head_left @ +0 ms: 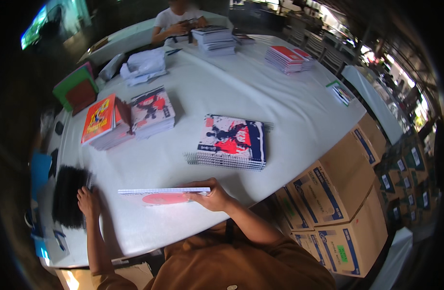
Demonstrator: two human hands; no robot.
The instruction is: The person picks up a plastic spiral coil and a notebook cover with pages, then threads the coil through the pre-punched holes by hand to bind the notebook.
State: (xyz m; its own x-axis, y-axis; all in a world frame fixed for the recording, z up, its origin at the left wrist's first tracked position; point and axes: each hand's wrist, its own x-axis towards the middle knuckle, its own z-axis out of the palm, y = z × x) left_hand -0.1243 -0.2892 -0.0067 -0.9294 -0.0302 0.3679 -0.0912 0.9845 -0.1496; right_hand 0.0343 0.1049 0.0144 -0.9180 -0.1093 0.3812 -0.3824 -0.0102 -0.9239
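My right hand (213,195) grips a thin block of pages (154,195) at its right end, thumb on the near side. The block is tilted with its white page edge up, and a pink-red round patch shows on its face. My left hand (88,202) lies at the right edge of a dark, bristly pile (70,198) that looks like black binding coils. Its fingers are a little apart and touch the pile. Beyond my right hand sits a stack of wire-bound notebooks (234,140) with black, white and red covers.
Stacks of orange-covered books (100,118) and red-black-white books (153,108) stand at left, near crumpled white plastic (143,65). More stacks (214,39) (287,59) lie farther off. Across the table sits a person in a white shirt (176,21). Cardboard boxes (335,179) are piled at right.
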